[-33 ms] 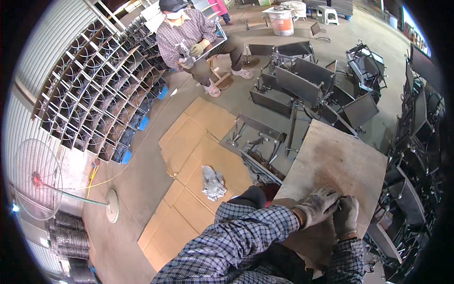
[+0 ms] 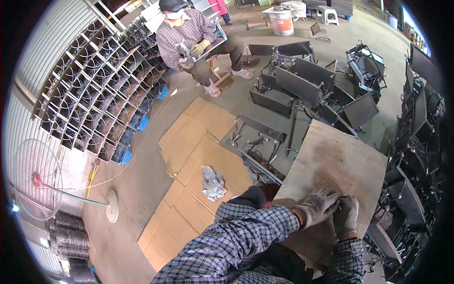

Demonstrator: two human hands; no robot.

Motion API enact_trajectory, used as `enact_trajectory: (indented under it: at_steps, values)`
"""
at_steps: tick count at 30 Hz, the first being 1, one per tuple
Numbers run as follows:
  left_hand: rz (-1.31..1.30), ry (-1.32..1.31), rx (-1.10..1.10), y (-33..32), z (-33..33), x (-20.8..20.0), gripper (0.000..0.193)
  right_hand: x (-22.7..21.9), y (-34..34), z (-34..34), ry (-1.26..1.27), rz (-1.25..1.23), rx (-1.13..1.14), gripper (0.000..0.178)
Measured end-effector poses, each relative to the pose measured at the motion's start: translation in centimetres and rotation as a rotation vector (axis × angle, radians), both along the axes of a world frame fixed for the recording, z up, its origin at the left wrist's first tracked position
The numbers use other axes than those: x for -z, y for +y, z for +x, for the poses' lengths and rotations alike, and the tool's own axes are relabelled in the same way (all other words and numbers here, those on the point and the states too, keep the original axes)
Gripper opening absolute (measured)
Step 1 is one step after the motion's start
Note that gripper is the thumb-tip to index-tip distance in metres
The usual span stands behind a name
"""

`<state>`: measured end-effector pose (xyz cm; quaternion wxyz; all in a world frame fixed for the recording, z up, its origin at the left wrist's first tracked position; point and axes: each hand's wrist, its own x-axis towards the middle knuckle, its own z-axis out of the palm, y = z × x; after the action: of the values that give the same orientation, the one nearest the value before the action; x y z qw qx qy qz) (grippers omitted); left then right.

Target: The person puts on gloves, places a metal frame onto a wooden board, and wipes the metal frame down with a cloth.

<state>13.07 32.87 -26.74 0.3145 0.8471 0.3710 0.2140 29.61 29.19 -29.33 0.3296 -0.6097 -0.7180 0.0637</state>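
Note:
Both my hands wear grey, dirt-stained work gloves and meet over the lower right part of a flat board (image 2: 352,151). My left hand (image 2: 318,207) reaches across from the left, its fingers bent and pressed together beside the right hand. Closed in a pinch, my right hand (image 2: 347,217) touches the left one's fingertips. A small dark bit shows between them, too small and too covered to name. Reddish-brown dust (image 2: 328,179) stains the board just beyond my fingers.
Flattened cardboard (image 2: 194,161) with a grey rag (image 2: 213,183) lies left of the board. Dark metal frames (image 2: 305,80) stand beyond it; more frames (image 2: 416,189) pile up at right. A seated co-worker (image 2: 191,45) holds a frame. A fan (image 2: 40,180) and stacked metal parts (image 2: 94,94) stand left.

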Motion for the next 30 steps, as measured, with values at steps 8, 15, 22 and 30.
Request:
enact_trajectory:
  at_steps: [8, 15, 22, 30]
  values:
    - [0.055, -0.029, -0.014, -0.20, 0.11, 0.64, 0.039, -0.18, -0.03, -0.06, -0.004, 0.003, -0.009, 0.009]
    - [0.031, -0.001, -0.008, -0.14, 0.09, 0.36, 0.039, 0.15, -0.13, 0.08, -0.024, -0.003, 0.006, 0.009]
    - [0.068, -0.036, -0.015, -0.11, 0.07, 0.44, 0.040, 0.29, -0.16, 0.05, -0.027, -0.027, 0.021, 0.009]
    - [0.061, -0.045, -0.014, -0.11, 0.06, 0.85, 0.039, 0.51, -0.16, 0.08, -0.025, -0.013, 0.012, 0.008]
